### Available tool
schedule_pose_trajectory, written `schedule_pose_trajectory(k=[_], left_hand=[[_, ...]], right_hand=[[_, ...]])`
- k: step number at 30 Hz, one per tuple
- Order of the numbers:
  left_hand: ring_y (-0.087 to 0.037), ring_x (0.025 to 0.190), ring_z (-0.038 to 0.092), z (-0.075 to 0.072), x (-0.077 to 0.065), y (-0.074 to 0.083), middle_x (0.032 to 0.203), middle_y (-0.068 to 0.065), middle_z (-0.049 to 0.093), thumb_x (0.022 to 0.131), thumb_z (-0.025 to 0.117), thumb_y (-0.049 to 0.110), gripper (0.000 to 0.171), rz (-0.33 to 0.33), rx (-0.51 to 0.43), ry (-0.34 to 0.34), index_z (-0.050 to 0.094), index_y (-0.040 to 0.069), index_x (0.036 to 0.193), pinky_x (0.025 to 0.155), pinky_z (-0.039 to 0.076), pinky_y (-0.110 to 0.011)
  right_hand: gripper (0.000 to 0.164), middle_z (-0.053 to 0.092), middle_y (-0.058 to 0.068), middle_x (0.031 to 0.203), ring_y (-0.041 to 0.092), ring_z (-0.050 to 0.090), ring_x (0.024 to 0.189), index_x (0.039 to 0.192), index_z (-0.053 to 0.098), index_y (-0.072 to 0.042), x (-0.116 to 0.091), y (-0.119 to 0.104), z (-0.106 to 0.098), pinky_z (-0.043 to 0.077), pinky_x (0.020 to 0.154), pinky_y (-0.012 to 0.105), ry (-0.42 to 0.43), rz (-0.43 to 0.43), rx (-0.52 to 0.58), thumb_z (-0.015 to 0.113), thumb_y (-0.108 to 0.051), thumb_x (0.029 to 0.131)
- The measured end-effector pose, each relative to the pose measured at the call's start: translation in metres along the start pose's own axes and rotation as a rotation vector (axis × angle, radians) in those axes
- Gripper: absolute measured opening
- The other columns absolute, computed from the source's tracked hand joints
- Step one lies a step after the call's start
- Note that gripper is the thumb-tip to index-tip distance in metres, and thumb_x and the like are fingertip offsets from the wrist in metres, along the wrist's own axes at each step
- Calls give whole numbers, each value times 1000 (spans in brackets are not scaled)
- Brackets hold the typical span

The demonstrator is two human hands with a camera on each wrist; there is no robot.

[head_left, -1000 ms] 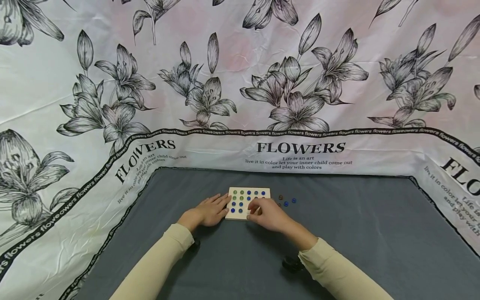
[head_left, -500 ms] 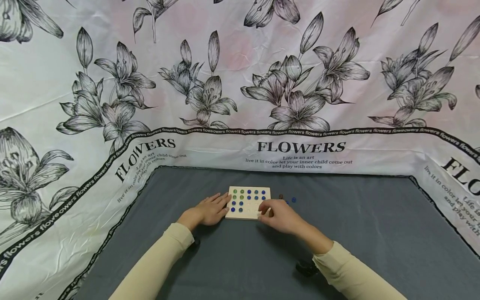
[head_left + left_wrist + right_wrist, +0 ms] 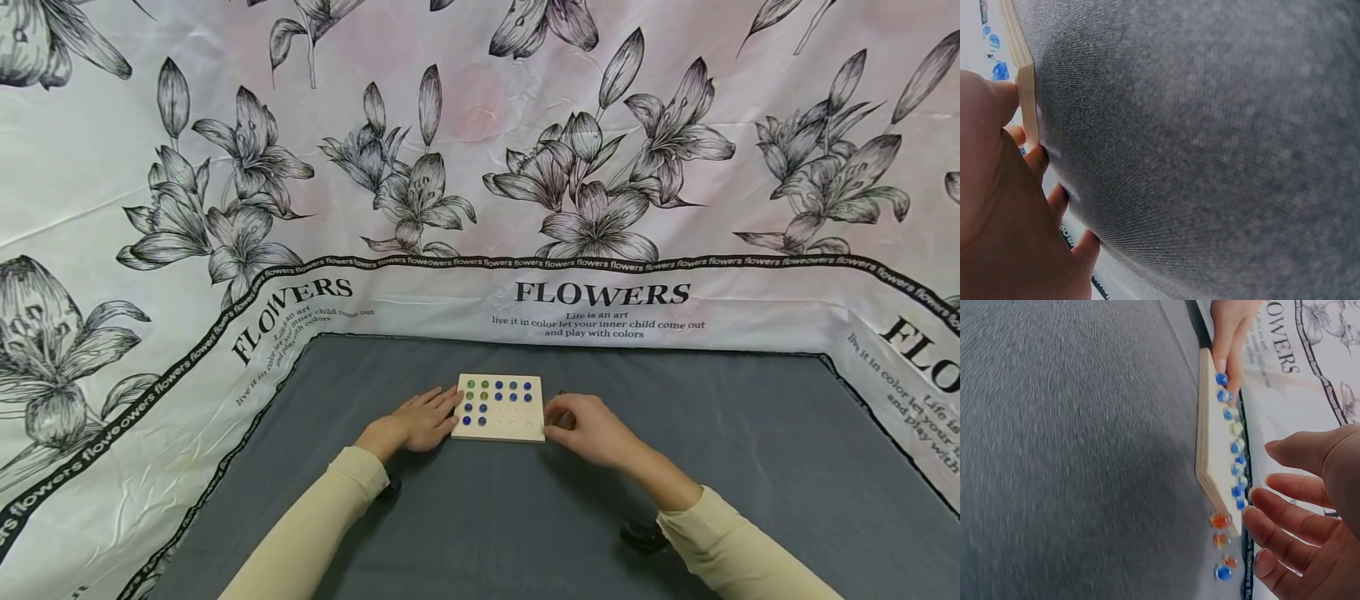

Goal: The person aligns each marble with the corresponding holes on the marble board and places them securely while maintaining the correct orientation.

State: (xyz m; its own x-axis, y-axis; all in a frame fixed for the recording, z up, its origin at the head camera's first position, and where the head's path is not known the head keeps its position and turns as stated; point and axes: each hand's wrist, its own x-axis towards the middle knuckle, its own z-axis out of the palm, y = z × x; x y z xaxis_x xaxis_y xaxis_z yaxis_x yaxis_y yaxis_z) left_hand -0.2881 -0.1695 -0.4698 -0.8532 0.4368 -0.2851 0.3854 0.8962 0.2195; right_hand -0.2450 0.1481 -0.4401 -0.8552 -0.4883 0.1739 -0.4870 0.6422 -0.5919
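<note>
A pale wooden board (image 3: pixel 513 416) with rows of small holes lies on the grey cloth. Green marbles (image 3: pixel 471 384) fill its far left corner, and blue marbles (image 3: pixel 513 392) sit in several other holes; the near right holes are bare. My left hand (image 3: pixel 420 420) lies with extended fingers at the board's left side, its thumb against the wooden edge in the left wrist view. Just past the right edge is my right hand (image 3: pixel 588 427), thumb and fingers apart with nothing between them. In the right wrist view, loose orange marbles (image 3: pixel 1220 520) and a blue marble (image 3: pixel 1224 573) lie close to those fingers.
Grey cloth (image 3: pixel 480 517) covers the table around the board. Behind it rises a white floral sheet (image 3: pixel 600 283) printed with lettering. A dark wrist device (image 3: pixel 642 537) shows under the right sleeve.
My right hand has moved right, from over the near part of the board to beyond its right edge, now hiding the loose marbles in the head view. The left hand stays put.
</note>
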Motion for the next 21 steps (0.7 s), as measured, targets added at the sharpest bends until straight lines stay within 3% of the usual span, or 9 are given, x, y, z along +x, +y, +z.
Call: schedule_pose_trajectory(k=[7,15,21], left_hand=[[-28,158,12,-9,-8,7,172,-1,15,113,32,40,59,6,15,-12,19,19,166,126,15,-54],[-27,159,9,1,0,0,172,1,10,113,30,41,60,-1,2,-1,16,21,167,127,11,-53],[-28,158,11,-1,-4,4,172,-1,13,113,31,39,59,0,11,0,18,19,166,126,13,-54]], right_hand=[[19,71,7,104,13,61,77,110,73,-4,-5,9,-10,51,63,30,17,43,-9,74,-13,94],[17,72,10,104,12,62,79,108,74,-3,-8,23,-20,52,65,31,65,41,-31,74,-12,94],[18,72,10,103,14,62,80,109,73,-2,-11,35,-24,51,66,33,83,51,-48,74,-12,94]])
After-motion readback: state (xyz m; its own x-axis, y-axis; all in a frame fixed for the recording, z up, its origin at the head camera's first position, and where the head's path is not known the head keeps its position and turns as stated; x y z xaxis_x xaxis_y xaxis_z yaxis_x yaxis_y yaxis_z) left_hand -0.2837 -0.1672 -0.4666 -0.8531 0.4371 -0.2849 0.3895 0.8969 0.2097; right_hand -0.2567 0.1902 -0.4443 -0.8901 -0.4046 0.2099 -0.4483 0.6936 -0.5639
